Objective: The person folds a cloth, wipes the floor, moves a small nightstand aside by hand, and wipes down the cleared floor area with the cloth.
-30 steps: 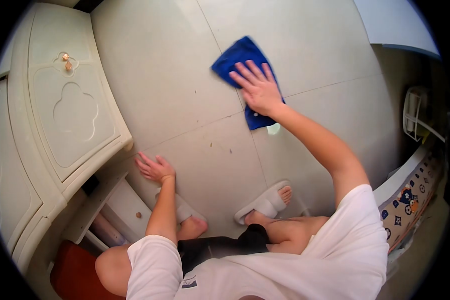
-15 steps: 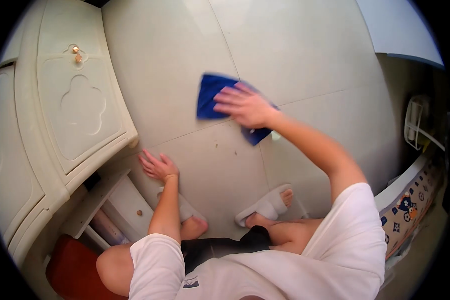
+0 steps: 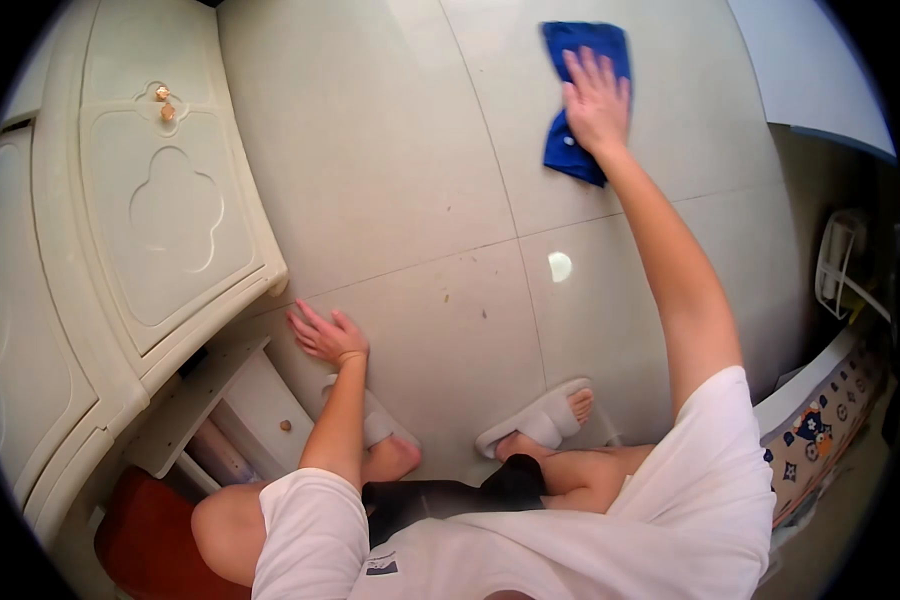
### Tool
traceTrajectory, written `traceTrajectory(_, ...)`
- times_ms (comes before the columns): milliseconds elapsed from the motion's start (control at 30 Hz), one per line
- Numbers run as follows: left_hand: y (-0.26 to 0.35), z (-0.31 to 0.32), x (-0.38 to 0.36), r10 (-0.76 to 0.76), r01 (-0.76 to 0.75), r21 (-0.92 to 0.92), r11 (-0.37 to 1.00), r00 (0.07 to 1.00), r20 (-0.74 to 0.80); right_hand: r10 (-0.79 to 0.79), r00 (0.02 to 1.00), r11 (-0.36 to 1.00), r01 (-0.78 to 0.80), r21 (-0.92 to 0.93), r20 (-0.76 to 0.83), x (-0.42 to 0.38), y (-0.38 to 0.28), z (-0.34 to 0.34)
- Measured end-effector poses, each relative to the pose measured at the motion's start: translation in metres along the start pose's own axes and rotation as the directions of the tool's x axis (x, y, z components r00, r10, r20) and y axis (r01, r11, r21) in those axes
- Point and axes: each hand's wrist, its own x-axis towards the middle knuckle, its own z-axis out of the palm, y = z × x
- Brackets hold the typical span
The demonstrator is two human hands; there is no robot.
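Note:
A dark blue cloth point(image 3: 562, 160) lies on the tiled floor point(image 3: 390, 200) toward the top right of the view. My right hand point(image 3: 598, 105) rests flat on the cloth with its fingers stretched out and my arm extended. Near the foot of the cream cabinet, my left hand point(image 3: 327, 336) is spread on the floor with nothing in it. Small brown specks point(image 3: 446, 298) are on the tiles between my hands.
The cream cabinet point(image 3: 170, 230) stands at the left, above a small drawer unit point(image 3: 260, 420). My slippers point(image 3: 542, 420) are on the floor below. A white panel point(image 3: 810, 70), a white rack point(image 3: 836, 262) and a patterned mat point(image 3: 820, 430) are at the right.
My right hand and the blue cloth have moved up and to the right, away from my body. My left hand stays in about the same place on the floor.

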Motion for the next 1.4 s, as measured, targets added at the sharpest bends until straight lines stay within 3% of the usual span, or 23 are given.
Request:
traceTrajectory(100,-0.001,0.000,0.000,0.006,-0.006,0.013,1.000,1.000,-0.010,-0.236,0.971,0.964,0.230,0.130,0.031,0.023,-0.068,0.001)
traceTrajectory(167,-0.002,0.001,-0.002,0.003,-0.002,0.018,1.000,1.000,-0.018,-0.418,0.903,0.899,0.396,0.185,0.102,0.019,-0.108,-0.002)
traceTrajectory(233,-0.002,0.001,-0.001,0.010,-0.010,0.006,1.000,1.000,-0.020,-0.650,0.740,0.755,0.604,0.255,0.172,0.001,-0.135,-0.016)
traceTrajectory(300,-0.002,0.000,0.000,0.011,-0.011,-0.005,1.000,1.000,-0.004,-0.800,0.559,0.597,0.707,0.379,0.219,-0.028,-0.144,-0.035)
traceTrajectory(367,-0.002,-0.001,0.000,-0.004,0.004,-0.015,1.000,1.000,0.026,-0.817,0.514,0.575,0.699,0.425,0.260,-0.058,-0.132,-0.058)
traceTrajectory(500,-0.004,0.003,-0.001,0.024,-0.024,-0.013,1.000,1.000,-0.005,-0.747,0.534,0.664,0.581,0.470,0.396,-0.123,-0.062,-0.102)
traceTrajectory(700,-0.007,0.006,0.001,0.028,-0.028,-0.005,1.000,1.000,-0.003,-0.376,0.768,0.925,0.276,0.263,0.518,-0.271,0.069,-0.155)
traceTrajectory(767,-0.010,0.008,-0.001,-0.002,0.002,0.028,1.000,1.000,0.019,-0.243,0.797,0.969,0.170,0.181,0.554,-0.318,0.082,-0.163)
traceTrajectory(867,-0.007,0.004,0.002,0.029,-0.029,-0.021,0.999,1.000,-0.006,-0.103,0.869,0.992,0.051,0.120,0.484,-0.349,0.070,-0.156)
traceTrajectory(1400,0.000,-0.003,0.000,0.006,-0.007,0.029,1.000,1.000,0.030,-0.056,0.912,0.990,-0.002,0.140,0.407,-0.344,0.064,-0.158)
